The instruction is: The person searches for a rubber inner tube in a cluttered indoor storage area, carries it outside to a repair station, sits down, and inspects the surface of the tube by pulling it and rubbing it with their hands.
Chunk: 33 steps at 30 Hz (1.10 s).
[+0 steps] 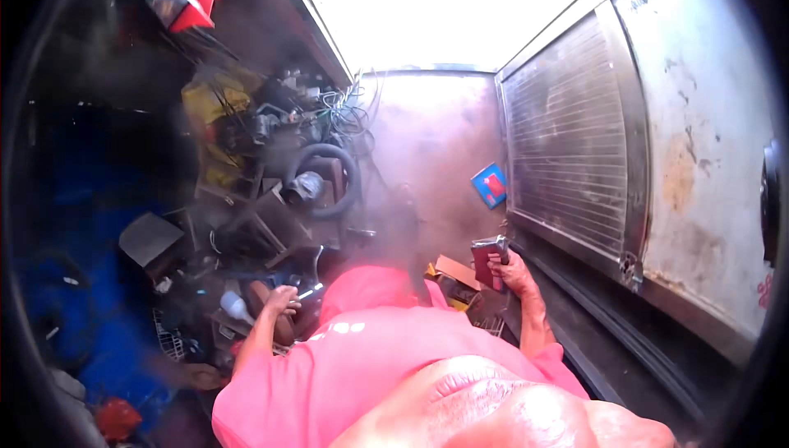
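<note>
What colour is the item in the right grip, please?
The item is mostly dark red; head view.

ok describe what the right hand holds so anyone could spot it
Find the grey ribbed metal panel at right. Below its lower left corner, the right hand holds a flat, dark red object. Unlike the bright blue-and-red rectangle above, it's dark and held.

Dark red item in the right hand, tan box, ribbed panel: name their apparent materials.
Dark red item: perhaps smooth plastic or coated card, by its flat face; too blurred to settle. Tan box: likely matte cardboard, by its plain flap. Ribbed panel: probably satiny metal, from its grey sheen.
</note>
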Available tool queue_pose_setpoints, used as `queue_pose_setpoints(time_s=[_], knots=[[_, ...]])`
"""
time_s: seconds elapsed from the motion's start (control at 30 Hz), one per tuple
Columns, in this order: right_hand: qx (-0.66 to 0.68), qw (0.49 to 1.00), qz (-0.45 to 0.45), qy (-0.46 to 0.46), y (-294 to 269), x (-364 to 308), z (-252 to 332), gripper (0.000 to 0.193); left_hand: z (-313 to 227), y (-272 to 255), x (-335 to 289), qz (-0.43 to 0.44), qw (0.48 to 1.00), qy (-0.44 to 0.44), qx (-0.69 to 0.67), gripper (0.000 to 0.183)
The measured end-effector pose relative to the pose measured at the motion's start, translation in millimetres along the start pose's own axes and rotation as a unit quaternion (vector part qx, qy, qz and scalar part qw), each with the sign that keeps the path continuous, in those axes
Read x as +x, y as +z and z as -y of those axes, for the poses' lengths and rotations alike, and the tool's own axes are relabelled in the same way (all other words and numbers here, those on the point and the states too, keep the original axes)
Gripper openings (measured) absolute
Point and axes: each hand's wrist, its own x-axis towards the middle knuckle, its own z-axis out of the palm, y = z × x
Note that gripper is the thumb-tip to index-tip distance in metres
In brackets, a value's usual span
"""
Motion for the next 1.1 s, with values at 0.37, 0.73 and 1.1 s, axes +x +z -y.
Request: queue_pose_setpoints(time_s=[0.37,0.73,1.1], knots=[[-0.212,0.945,-0.021,0.248,-134.2,-57.6,-25.2,0.03,-270.1,84.6,-6.4,-0.015,0.983,0.178,-0.042,0.029],[-0.21,0.958,0.023,0.193,-208.9,154.7,71.8,0.035,-382.6,166.0,39.8,-0.058,0.997,0.045,-0.038,0.028],[-0.212,0.974,-0.075,0.034,-231.7,443.5,505.5,0.031,-560.3,249.7,47.7,-0.066,0.985,0.075,-0.14,0.034]])
